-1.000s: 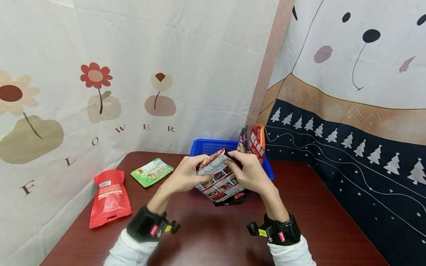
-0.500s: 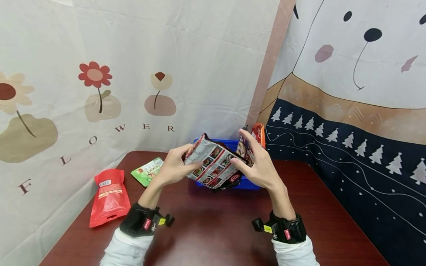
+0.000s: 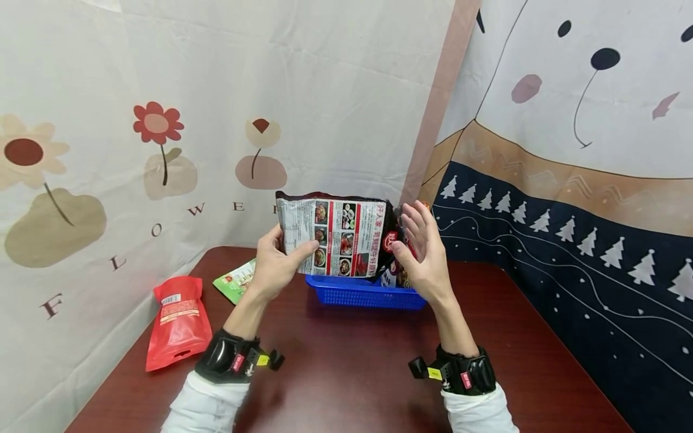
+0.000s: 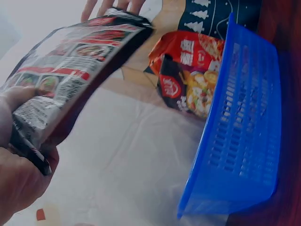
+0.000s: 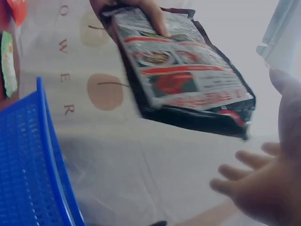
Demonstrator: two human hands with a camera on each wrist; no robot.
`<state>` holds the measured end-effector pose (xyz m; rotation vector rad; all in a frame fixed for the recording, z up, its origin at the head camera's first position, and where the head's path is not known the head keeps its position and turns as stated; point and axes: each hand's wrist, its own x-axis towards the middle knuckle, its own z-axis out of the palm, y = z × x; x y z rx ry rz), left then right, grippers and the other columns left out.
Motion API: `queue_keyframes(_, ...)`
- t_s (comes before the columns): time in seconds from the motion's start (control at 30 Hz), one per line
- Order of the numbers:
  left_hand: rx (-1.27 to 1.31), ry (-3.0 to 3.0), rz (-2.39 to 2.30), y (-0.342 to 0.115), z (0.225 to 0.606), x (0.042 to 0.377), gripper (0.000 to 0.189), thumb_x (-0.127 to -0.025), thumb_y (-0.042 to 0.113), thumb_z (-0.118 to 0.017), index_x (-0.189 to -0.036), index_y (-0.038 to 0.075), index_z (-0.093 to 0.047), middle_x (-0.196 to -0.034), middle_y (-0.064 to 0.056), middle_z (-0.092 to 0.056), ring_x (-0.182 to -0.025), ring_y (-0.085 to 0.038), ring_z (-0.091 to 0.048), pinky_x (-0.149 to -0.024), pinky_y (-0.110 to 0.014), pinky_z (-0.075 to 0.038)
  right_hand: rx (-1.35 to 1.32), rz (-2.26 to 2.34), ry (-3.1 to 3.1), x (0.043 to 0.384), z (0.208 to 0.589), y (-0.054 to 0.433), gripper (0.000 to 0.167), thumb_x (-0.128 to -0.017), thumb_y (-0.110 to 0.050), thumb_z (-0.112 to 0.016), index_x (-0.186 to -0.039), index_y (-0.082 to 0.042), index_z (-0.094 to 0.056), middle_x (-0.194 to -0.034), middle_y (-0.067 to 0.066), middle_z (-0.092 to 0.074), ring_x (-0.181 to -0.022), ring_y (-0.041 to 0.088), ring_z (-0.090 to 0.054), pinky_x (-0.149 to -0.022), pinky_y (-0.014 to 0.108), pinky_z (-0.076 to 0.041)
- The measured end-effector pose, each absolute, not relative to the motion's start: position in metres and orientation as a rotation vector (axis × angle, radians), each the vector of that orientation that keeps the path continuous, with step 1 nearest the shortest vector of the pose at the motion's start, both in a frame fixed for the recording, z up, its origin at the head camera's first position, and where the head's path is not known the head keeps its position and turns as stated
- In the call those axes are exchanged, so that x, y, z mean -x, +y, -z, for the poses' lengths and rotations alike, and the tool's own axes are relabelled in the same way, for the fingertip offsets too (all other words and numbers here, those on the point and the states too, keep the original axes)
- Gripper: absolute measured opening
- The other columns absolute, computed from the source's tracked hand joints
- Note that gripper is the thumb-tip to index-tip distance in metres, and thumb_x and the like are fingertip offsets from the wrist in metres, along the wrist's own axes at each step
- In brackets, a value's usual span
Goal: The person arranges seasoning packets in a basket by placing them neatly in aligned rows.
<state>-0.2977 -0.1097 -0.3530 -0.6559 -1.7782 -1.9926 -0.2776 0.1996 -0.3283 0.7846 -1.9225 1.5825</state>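
My left hand point(image 3: 278, 264) pinches the left end of a black food packet point(image 3: 346, 234), thumb on its printed back and fingers behind. The packet hangs lengthwise above a blue plastic basket point(image 3: 365, 296), covering much of it in the head view. At the packet's other end is my right hand point(image 3: 428, 258), its fingers extended; the right wrist view shows a gap between this hand and the packet. Inside the basket, a red-orange packet point(image 4: 188, 44) and a dark packet with a food picture point(image 4: 195, 89) stand at one end, seen in the left wrist view.
A red pouch point(image 3: 178, 322) lies at the table's left edge. Behind it lies a green pouch point(image 3: 235, 282), partly hidden by my left hand. Printed cloths hang along the back and right of the brown table point(image 3: 335, 373).
The packet has risen and turned from tilted to nearly level, its printed back facing me. My right hand has let go of it, while my left hand keeps its grip and has shifted left.
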Motion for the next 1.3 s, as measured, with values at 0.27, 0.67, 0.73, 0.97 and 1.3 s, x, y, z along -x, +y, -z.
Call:
queue_keyframes(0.27, 0.545, -1.487, 2.249, -0.088, 0.354, 0.294, 0.036, -0.102, -0.002, -0.078, -0.135, 0.004, -0.066, -0.112, -0.001, -0.084, -0.100, -0.017, -0.084, -0.085, -0.035, -0.072, -0.708, -1.843, -1.764, 0.277, 0.332, 0.184, 0.080, -0.106, -0.015, -0.063, -0.178, -0.013, -0.030, -0.181, 0.011, -0.043, -0.169, 0.030, -0.041, -0.138, 0.037, -0.041)
queue_keyframes(0.67, 0.419, -1.290, 2.407, -0.061, 0.352, 0.280, 0.038, -0.106, 0.003, -0.076, -0.141, 0.010, -0.062, -0.121, -0.004, -0.082, -0.110, -0.019, -0.083, -0.094, -0.037, -0.071, -0.831, -2.427, -1.461, 0.270, 0.343, 0.142, 0.056, -0.114, -0.011, -0.058, -0.168, -0.013, -0.042, -0.158, 0.003, -0.063, -0.141, 0.016, -0.068, -0.114, 0.036, -0.063)
queue_keyframes(0.73, 0.406, -1.283, 2.409, -0.057, 0.353, 0.278, 0.039, -0.106, 0.003, -0.077, -0.142, 0.009, -0.062, -0.121, -0.003, -0.082, -0.109, -0.019, -0.083, -0.094, -0.036, -0.071, -0.789, -2.481, -1.419, 0.268, 0.345, 0.138, 0.050, -0.115, -0.011, -0.059, -0.163, -0.013, -0.049, -0.151, 0.001, -0.069, -0.138, 0.016, -0.070, -0.112, 0.037, -0.064)
queue_keyframes(0.97, 0.379, -1.281, 2.422, -0.046, 0.357, 0.274, 0.042, -0.105, 0.003, -0.077, -0.143, 0.008, -0.062, -0.120, -0.003, -0.082, -0.108, -0.018, -0.083, -0.092, -0.036, -0.071, -0.651, -2.622, -1.287, 0.265, 0.346, 0.131, 0.035, -0.118, -0.017, -0.058, -0.153, -0.016, -0.062, -0.140, -0.002, -0.078, -0.128, 0.012, -0.076, -0.107, 0.035, -0.066)
queue_keyframes(1.3, 0.387, -1.311, 2.419, -0.041, 0.360, 0.272, 0.042, -0.106, 0.004, -0.076, -0.144, 0.007, -0.061, -0.122, -0.003, -0.082, -0.109, -0.018, -0.083, -0.092, -0.036, -0.071, -0.479, -2.648, -1.176, 0.267, 0.343, 0.130, 0.032, -0.115, -0.009, -0.063, -0.146, -0.012, -0.070, -0.133, 0.003, -0.083, -0.117, 0.018, -0.083, -0.099, 0.039, -0.071)
